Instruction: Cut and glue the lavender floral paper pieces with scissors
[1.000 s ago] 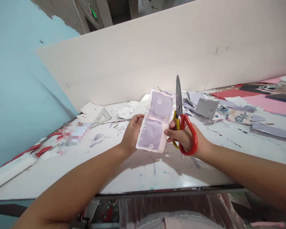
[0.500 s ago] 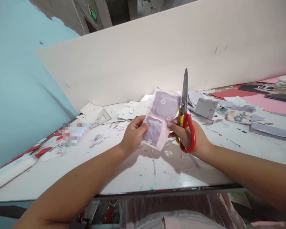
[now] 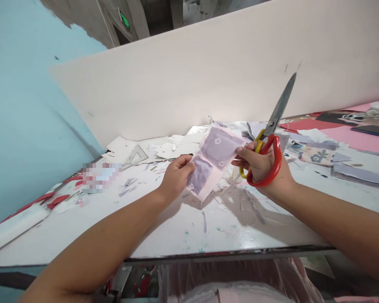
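Between my hands, above the table, is a small sheet of lilac and pale pink material (image 3: 221, 152) with white flower prints; whether it is fabric or paper I cannot tell. My left hand (image 3: 177, 176) pinches its left edge between thumb and fingers. At its upper right edge are the thumb and fingertips of my right hand (image 3: 255, 164). Scissors (image 3: 276, 111) with one red and one yellow handle hang around that same hand, their blades closed and pointing up to the right, away from the sheet.
The white table (image 3: 164, 235) carries scattered lilac scraps (image 3: 128, 187). A clear set square (image 3: 136, 154) lies at the back left near white paper pieces. To the right are a flower-printed piece (image 3: 318, 154), lilac strips (image 3: 361, 175) and pink sheets (image 3: 355, 139). A white partition (image 3: 189, 84) stands behind.
My right hand has moved to the right and turned, so the scissors lean right instead of standing upright. The sheet has tilted clockwise, its right corner shifting right. My left hand has barely moved.
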A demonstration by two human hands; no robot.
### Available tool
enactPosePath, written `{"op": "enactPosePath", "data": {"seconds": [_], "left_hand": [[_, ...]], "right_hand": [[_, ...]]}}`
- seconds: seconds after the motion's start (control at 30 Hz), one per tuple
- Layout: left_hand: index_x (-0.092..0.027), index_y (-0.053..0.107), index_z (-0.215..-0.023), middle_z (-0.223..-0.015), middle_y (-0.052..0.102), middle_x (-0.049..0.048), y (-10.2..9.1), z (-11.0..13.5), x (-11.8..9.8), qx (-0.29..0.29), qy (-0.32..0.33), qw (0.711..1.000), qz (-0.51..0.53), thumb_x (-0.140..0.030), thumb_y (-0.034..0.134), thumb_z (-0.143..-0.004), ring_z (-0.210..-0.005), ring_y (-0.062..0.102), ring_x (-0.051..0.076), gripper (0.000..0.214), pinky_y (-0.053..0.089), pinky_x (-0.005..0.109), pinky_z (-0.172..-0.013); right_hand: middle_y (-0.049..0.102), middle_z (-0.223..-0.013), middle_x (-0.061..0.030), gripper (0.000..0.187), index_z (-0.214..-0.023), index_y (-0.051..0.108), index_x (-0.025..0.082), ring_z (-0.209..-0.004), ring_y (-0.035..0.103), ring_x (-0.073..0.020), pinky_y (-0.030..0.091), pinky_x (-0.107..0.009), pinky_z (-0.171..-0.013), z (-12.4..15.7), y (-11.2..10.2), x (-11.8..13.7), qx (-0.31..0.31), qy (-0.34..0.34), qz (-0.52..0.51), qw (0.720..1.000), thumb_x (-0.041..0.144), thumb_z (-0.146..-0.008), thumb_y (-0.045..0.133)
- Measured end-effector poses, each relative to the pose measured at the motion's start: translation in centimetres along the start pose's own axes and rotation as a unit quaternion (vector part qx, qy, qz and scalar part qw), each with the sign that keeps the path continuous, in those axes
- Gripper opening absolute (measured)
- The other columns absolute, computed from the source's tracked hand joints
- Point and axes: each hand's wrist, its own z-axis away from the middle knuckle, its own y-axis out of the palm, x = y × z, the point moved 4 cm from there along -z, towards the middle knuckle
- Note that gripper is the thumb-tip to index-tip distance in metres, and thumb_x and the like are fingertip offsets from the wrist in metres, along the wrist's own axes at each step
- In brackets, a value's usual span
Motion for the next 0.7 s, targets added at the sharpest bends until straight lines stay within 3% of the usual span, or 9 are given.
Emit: {"op": "enactPosePath", "data": {"seconds": [0.17, 0.3, 0.4, 0.53, 0.63, 0.7], "left_hand": [[-0.02, 0.058, -0.077, -0.066, 0.053, -0.0029, -0.3, -0.2, -0.2, -0.032, 0.006, 0.999, 0.031, -0.029, 0.059, -0.065, -0.055, 0.048, 0.008, 0.015, 0.038, 0.02, -0.049], [-0.021, 0.054, -0.076, -0.064, 0.051, -0.0054, -1.1, -0.7, -0.7, -0.054, 0.021, 0.995, 0.08, -0.029, 0.066, -0.06, -0.052, 0.048, 0.006, 0.022, 0.038, 0.019, -0.048], [-0.019, 0.055, -0.071, -0.062, 0.051, -0.0049, -1.5, -1.2, -1.0, -0.001, 0.011, 0.998, 0.064, -0.026, 0.067, -0.059, -0.05, 0.047, 0.006, 0.019, 0.035, 0.018, -0.045], [-0.018, 0.056, -0.069, -0.064, 0.054, -0.0035, -1.8, -1.7, -1.3, 0.087, -0.037, 0.995, 0.033, -0.024, 0.07, -0.056, -0.053, 0.05, 0.007, 0.02, 0.035, 0.018, -0.045], [-0.019, 0.057, -0.073, -0.063, 0.056, -0.0036, -2.5, -2.0, -1.5, 0.09, -0.075, 0.992, 0.047, -0.024, 0.07, -0.054, -0.052, 0.052, 0.008, 0.023, 0.037, 0.02, -0.047], [-0.019, 0.057, -0.076, -0.063, 0.057, -0.0025, -3.0, -2.3, -1.7, 0.074, -0.072, 0.987, 0.122, -0.029, 0.065, -0.058, -0.054, 0.054, 0.011, 0.022, 0.041, 0.024, -0.051]], "right_hand": [[0.049, -0.065, 0.0035, 0.022, -0.063, 0.046, 0.02, -0.06, 0.056, -0.0116, 0.052, -0.031, -0.064, 0.1, 0.1, 0.2, 0.005, 0.006, 0.02, 1.0, 0.022, -0.063, 0.068], [0.05, -0.061, 0.0032, 0.021, -0.062, 0.047, 0.021, -0.057, 0.055, -0.0118, 0.051, -0.03, -0.058, -0.2, 0.1, 0.5, 0.009, 0.003, -0.001, 1.0, 0.031, -0.067, 0.064], [0.045, -0.052, 0.0051, 0.026, -0.059, 0.046, 0.02, -0.045, 0.045, -0.0089, 0.04, -0.024, -0.042, -0.9, -0.1, 0.8, 0.028, 0.023, 0.015, 0.999, 0.038, -0.068, 0.062], [0.041, -0.049, 0.0071, 0.031, -0.056, 0.043, 0.02, -0.043, 0.04, -0.008, 0.027, -0.022, -0.038, -1.6, 0.0, 0.6, 0.124, 0.13, 0.086, 0.98, 0.024, -0.054, 0.074], [0.043, -0.051, 0.0071, 0.035, -0.058, 0.044, 0.021, -0.043, 0.042, -0.0085, 0.027, -0.022, -0.038, -1.8, 0.0, 0.5, 0.126, 0.165, 0.102, 0.973, 0.016, -0.045, 0.077], [0.041, -0.049, 0.0072, 0.038, -0.058, 0.042, 0.021, -0.042, 0.042, -0.009, 0.026, -0.022, -0.037, -1.7, 0.2, 0.5, 0.113, 0.159, 0.087, 0.977, 0.018, -0.045, 0.077]]}}
